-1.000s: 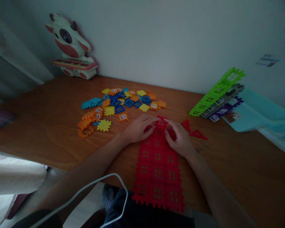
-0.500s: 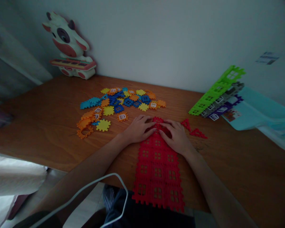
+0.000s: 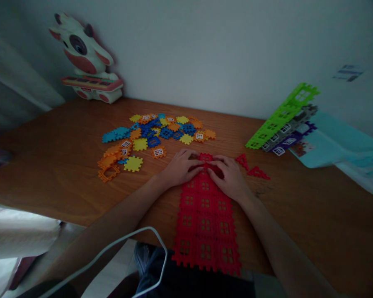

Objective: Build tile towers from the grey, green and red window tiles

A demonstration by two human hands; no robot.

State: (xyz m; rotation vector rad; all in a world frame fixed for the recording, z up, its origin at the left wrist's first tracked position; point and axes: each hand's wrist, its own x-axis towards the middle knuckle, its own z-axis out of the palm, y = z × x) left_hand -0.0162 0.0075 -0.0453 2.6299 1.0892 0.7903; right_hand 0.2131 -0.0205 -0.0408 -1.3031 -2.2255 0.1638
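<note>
A long panel of joined red toy building tiles (image 3: 206, 213) lies flat on the wooden table, its near end jutting past the front edge. Toward its far, narrower end, my left hand (image 3: 180, 169) pinches the panel from the left, thumb and fingers bent onto it. Opposite, my right hand (image 3: 230, 179) grips the same part from the right, the fingertips of both hands almost meeting. My fingers partly cover the tiles there. Just right of my right hand lie two loose red triangular pieces (image 3: 257, 172).
Loose orange, yellow and blue tiles (image 3: 139, 144) are spread beyond my left hand. Green, grey and purple joined strips (image 3: 281, 120) lean on a light blue bin (image 3: 329, 140) at right. A cow-shaped toy keyboard (image 3: 91, 82) stands back left. A white cable (image 3: 136, 230) hangs in front.
My view has shifted very slightly. Both hands keep their hold on the far end of the red panel, with hardly any finger movement.
</note>
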